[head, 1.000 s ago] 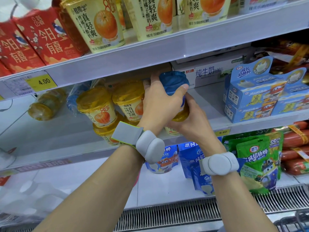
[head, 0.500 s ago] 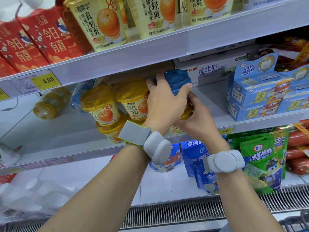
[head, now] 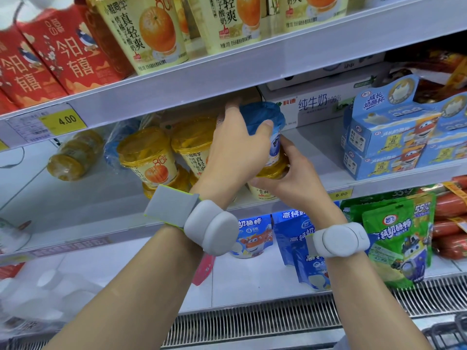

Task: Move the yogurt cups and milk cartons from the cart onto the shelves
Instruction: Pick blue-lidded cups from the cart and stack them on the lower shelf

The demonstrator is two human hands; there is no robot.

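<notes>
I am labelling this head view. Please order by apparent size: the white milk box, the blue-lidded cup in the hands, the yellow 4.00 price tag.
1. white milk box, partly hidden
2. blue-lidded cup, partly covered by the left hand
3. yellow 4.00 price tag

Glossy blue foil lid caps the cup; shelf smooth white.

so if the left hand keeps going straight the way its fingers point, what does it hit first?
Likely the underside of the upper shelf just above the fingertips. The left hand grips the blue-lidded cup, fingers pointing up and back; depth is unclear.
</notes>
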